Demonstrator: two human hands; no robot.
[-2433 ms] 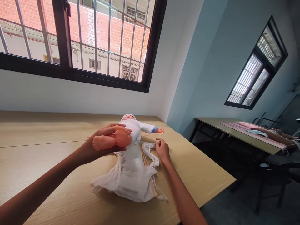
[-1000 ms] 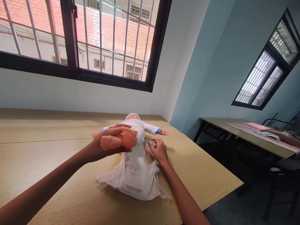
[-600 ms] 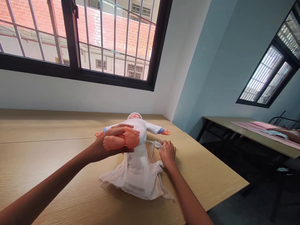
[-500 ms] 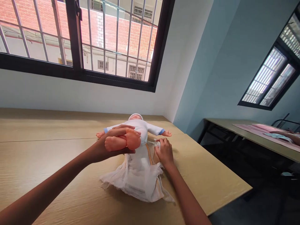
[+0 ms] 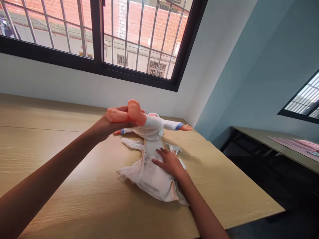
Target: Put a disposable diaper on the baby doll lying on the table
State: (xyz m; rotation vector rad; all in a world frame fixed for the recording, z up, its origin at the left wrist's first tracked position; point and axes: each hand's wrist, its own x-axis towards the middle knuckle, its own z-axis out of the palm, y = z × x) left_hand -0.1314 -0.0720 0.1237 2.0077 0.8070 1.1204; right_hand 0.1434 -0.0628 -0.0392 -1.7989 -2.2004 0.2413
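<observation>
Two bare hands work over one doll (image 5: 152, 127) and one unfolded white diaper (image 5: 153, 179) on a pale wood table (image 5: 79, 159), with clock hours read from the diaper's middle. The doll lies at 12 o'clock, dressed in white, its two blue-cuffed arms stretched toward 11 and 1 and its head partly hidden behind its raised legs. At 11 o'clock the left hand (image 5: 112, 126) is closed around both ankles, holding the two feet (image 5: 134, 111) clear of the tabletop; hand and legs together block part of the torso. The right hand (image 5: 171, 162) lies palm down on the diaper's 2 o'clock side, fingers spread and gripping nothing, covering some of the padding and edge. Whether the doll's seat touches the diaper cannot be told. Two windows show: a large barred one (image 5: 139, 36) at 12 o'clock above the table, facing brick, and a second (image 5: 302, 99), cut off by the frame, at 2. Also toward 2 o'clock, well apart, a second table (image 5: 249, 132) bears a pink cloth (image 5: 291, 142) beyond a dark gap.
</observation>
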